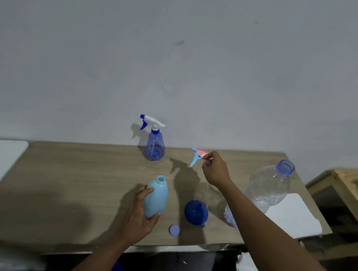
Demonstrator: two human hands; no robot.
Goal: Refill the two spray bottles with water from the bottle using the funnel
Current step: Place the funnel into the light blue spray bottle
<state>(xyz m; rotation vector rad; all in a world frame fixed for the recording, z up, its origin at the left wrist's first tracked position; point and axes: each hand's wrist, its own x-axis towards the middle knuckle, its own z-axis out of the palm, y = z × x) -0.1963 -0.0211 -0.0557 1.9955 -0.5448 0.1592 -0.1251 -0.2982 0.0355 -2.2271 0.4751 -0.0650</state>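
My left hand (139,215) grips a light blue spray bottle body (156,196) standing on the wooden table (73,192); its neck is open, with no head on it. Above the table my right hand (215,170) pinches the pink and light blue spray head (199,155), lifted off that bottle. A transparent blue spray bottle (154,146) with a white and blue trigger head stands at the back by the wall. A dark blue funnel (196,212) lies on the table between my arms. To the right stands a large clear water bottle (268,188), its blue neck uncapped.
A small blue cap (174,230) lies near the table's front edge. A white sheet (292,214) covers the table's right front corner. A wooden crate (346,188) stands to the right of the table. A white surface (2,153) adjoins the left end.
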